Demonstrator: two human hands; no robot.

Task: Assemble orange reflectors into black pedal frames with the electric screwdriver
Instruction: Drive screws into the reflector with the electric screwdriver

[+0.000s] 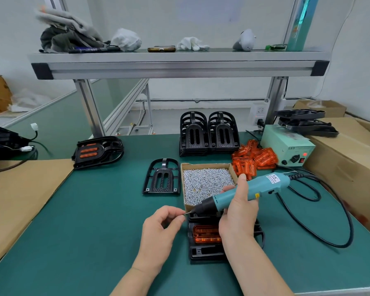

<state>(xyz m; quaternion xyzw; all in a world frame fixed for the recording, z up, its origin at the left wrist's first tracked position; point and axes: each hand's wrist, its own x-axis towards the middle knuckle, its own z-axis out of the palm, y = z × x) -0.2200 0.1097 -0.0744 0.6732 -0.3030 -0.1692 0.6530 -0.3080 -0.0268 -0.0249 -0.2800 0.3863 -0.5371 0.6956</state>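
Left hand (161, 227), fingers curled, pinches a small piece (185, 214), too tiny to identify, at the bit of the electric screwdriver (250, 190), which the right hand (238, 212) grips round its body. Beneath, a black pedal frame (203, 251) holding 1 orange reflector (205, 233) lies on the green mat (94, 221), partly hidden by the right wrist. Screwdriver label illegible; the power box (286, 146) at far right reads "LED".

Glossy black plastic pedal frame (203, 252), translucent orange reflector (205, 233), cardboard screw box (185, 167), matt green mat (94, 221).
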